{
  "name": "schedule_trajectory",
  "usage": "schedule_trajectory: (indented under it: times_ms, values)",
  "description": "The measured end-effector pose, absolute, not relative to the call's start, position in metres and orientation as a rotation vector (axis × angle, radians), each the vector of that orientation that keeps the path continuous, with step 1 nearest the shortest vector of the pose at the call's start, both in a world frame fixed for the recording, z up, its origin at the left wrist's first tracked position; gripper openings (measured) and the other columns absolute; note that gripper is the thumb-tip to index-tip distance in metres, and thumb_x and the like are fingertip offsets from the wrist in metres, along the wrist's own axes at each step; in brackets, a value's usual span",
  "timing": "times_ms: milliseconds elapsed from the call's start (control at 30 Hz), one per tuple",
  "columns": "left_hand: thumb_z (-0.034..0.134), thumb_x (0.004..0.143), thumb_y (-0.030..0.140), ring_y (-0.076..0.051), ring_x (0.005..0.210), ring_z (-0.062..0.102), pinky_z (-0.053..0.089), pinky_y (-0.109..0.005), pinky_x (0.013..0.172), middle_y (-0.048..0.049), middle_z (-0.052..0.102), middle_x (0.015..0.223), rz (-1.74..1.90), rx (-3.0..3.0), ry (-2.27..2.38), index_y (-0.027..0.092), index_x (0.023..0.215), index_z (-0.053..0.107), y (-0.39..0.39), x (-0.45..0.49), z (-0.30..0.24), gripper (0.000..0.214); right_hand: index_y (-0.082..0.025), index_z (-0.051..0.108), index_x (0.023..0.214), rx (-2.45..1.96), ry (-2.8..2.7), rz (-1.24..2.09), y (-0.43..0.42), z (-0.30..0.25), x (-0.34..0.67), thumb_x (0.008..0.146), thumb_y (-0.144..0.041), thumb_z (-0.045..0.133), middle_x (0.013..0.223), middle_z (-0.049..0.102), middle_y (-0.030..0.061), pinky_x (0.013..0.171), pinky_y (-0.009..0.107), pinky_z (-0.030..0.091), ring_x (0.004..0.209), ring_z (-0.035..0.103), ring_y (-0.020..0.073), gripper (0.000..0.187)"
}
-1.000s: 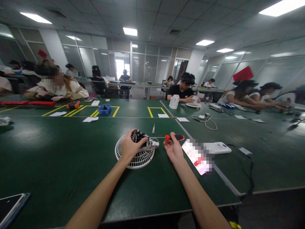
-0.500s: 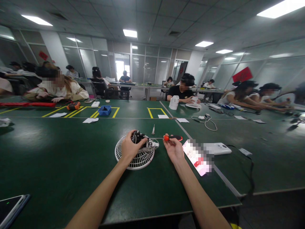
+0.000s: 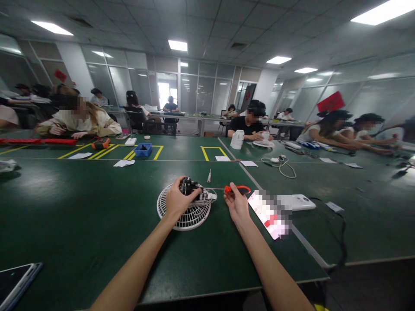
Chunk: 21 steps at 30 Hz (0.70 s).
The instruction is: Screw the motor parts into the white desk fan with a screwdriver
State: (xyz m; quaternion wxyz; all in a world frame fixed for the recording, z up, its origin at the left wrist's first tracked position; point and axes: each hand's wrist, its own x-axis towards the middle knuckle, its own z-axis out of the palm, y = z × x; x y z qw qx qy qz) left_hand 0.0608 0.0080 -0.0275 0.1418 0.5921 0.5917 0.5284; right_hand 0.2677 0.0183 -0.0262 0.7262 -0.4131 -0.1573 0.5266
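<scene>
My left hand (image 3: 177, 199) is closed around a black fan motor (image 3: 189, 186) with white wires. The motor sits over a round white fan grille (image 3: 189, 219) lying on the table, and a bundled white cable (image 3: 207, 196) rests at its right side. In my right hand (image 3: 236, 203), a screwdriver (image 3: 241, 189) with a red and black handle is pinched between thumb and fingers. Its thin shaft points left toward the motor; whether the tip touches a screw is too small to tell. A small pointed, pale object (image 3: 209, 176) lies just beyond the grille.
Right of my right hand lie a lit phone (image 3: 269, 216) and a white power bank (image 3: 296, 202) with a black cable. Another phone (image 3: 19, 283) is at the near left. Farther back are a blue bin (image 3: 142, 150) and a white fan part (image 3: 237, 139); co-workers sit around.
My right hand's fingers have rolled around the screwdriver handle, which now shows more red. The left hand and the motor stay in place.
</scene>
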Motion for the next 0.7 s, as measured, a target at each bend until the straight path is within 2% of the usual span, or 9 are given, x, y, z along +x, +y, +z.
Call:
schedule_trajectory:
  times_ms: [167, 433, 700]
  values:
    - [0.082, 0.069, 0.056, -0.029, 0.108, 0.069, 0.053, -0.044, 0.097, -0.0102, 0.073, 0.116, 1.521, 1.712, 1.705, 0.022, 0.124, 0.064, 0.0080, 0.0613, -0.0271, 0.067, -0.020, 0.056, 0.081, -0.939, -0.303, 1.165, 0.0166, -0.0222, 0.2668, 0.074, -0.024, 0.087, 0.063, 0.070, -0.0024, 0.051, 0.018, 0.053, 0.055, 0.067, 0.0115, 0.032]
    - [0.083, 0.069, 0.055, -0.029, 0.108, 0.069, 0.053, -0.044, 0.096, -0.0105, 0.073, 0.116, 1.516, 1.720, 1.709, 0.022, 0.125, 0.064, 0.0081, 0.0600, -0.0278, 0.068, -0.021, 0.054, 0.081, -0.940, -0.333, 1.163, 0.0187, -0.0257, 0.2695, 0.071, -0.031, 0.090, 0.064, 0.069, -0.0040, 0.050, 0.017, 0.052, 0.056, 0.066, 0.0111, 0.039]
    - [0.082, 0.070, 0.052, -0.029, 0.109, 0.068, 0.053, -0.043, 0.097, -0.0094, 0.072, 0.119, 1.499, 1.733, 1.708, 0.023, 0.126, 0.063, 0.0068, 0.0604, -0.0264, 0.066, -0.021, 0.054, 0.082, -0.955, -0.263, 1.168, 0.0176, -0.0217, 0.2708, 0.080, -0.028, 0.081, 0.063, 0.067, -0.0032, 0.049, 0.017, 0.049, 0.052, 0.061, 0.0093, 0.028]
